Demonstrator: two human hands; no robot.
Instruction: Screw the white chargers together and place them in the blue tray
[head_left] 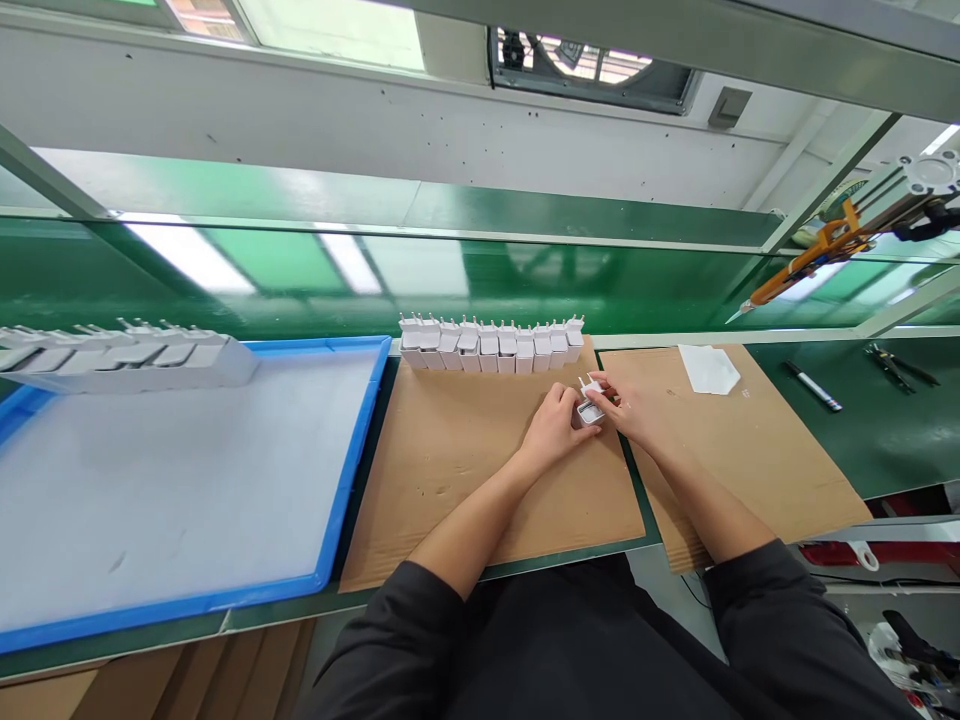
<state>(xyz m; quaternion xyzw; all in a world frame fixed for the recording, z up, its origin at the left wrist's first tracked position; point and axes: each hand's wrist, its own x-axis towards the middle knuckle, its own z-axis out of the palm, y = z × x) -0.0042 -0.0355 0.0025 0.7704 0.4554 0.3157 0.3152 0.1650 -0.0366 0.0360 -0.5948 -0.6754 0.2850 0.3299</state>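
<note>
Both my hands meet over the gap between two cardboard sheets (465,450). My left hand (553,425) and my right hand (628,408) are closed together on one small white plug adapter (590,403), prongs pointing up and away. Just beyond them a row of several white plug adapters (491,345) stands upright along the far edge of the left cardboard sheet. Another row of white adapters (127,355) lies at the far left corner of a blue-rimmed tray (352,470).
A white paper piece (709,368) lies on the right cardboard sheet (772,450). A black marker (814,386) and dark pliers (892,365) rest on the green bench to the right. An orange tool (814,258) hangs at the upper right. A green conveyor belt (450,270) runs behind.
</note>
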